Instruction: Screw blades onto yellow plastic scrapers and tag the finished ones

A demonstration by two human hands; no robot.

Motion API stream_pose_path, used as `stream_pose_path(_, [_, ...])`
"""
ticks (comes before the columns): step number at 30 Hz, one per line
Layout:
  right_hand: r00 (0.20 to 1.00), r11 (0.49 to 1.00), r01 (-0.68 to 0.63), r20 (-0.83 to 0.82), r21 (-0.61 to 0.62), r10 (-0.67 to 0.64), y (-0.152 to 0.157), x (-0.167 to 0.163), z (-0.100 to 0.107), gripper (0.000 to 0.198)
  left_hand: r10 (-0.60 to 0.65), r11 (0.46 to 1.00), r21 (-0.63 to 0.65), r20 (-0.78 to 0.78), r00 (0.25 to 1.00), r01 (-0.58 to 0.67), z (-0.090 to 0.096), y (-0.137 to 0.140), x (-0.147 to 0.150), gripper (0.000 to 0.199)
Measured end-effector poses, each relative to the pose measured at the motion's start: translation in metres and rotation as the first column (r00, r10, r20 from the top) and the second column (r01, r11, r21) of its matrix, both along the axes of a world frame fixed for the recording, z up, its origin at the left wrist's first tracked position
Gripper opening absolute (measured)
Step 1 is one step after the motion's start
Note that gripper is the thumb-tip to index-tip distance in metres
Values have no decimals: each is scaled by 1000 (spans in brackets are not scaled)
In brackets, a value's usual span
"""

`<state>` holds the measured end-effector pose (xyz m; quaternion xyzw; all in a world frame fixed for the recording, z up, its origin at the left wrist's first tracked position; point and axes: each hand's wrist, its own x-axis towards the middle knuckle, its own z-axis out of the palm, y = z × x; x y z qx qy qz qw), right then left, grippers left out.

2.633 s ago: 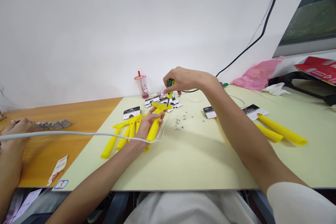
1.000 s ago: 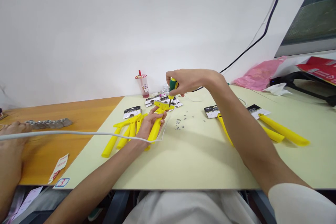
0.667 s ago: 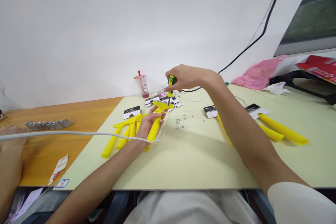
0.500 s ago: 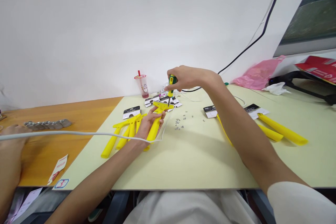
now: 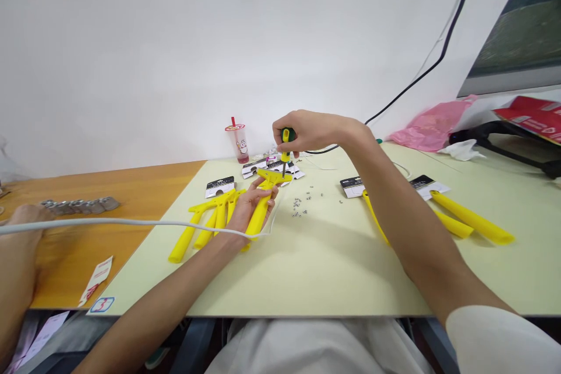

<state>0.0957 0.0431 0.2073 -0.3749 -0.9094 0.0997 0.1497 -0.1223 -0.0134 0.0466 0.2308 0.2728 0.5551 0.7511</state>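
Observation:
My left hand is wrapped round the handle of a yellow T-shaped scraper, its wide head tilted up and away from me. From above, my right hand grips a green and yellow screwdriver, wrist bent. The screwdriver's shaft points down, and its tip meets the right part of the scraper's head; whether a screw sits under it is too small to tell. Several more yellow scrapers lie beside my left hand. Small loose screws are scattered on the table right of the held scraper.
More yellow handles and black-and-white cards lie to the right. Behind stands a drink cup with a red straw. A white cable crosses before my left forearm. At far left, another person's hand is near metal parts.
My right hand has turned slightly round the screwdriver, its fingers shifting left, and the screwdriver stands more upright. The scraper and my left hand stay almost in place.

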Motion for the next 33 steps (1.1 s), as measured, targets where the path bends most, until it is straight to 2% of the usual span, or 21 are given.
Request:
stream_pose_path(4, [997, 998, 31, 71, -56, -27, -1, 3, 1, 21, 7, 999, -38, -4, 1000, -8, -1, -1, 1, 81])
stream_pose_path(7, [998, 996, 35, 58, -83, -31, 0, 4, 1, 21, 6, 999, -37, 1, 1000, -6, -1, 0, 1, 81])
stream_pose_path(14, [992, 993, 112, 51, -20, -111, 1, 2, 0, 28, -2, 1000, -9, 15, 1000, 2, -4, 2, -2, 82])
stream_pose_path(18, [979, 982, 188, 84, -20, -186, -1, 0, -1, 34, -2, 1000, -5, 14, 1000, 2, -4, 3, -3, 80])
stream_pose_path(25, [950, 964, 263, 185, -35, -252, -5, 4, 0, 32, 28, 1000, -13, -17, 999, -28, -3, 5, -2, 79])
stream_pose_path(33, [999, 998, 45, 29, 43, -46, 1, 3, 0, 27, 33, 999, -22, 2, 999, -33, 2, 2, -1, 78])
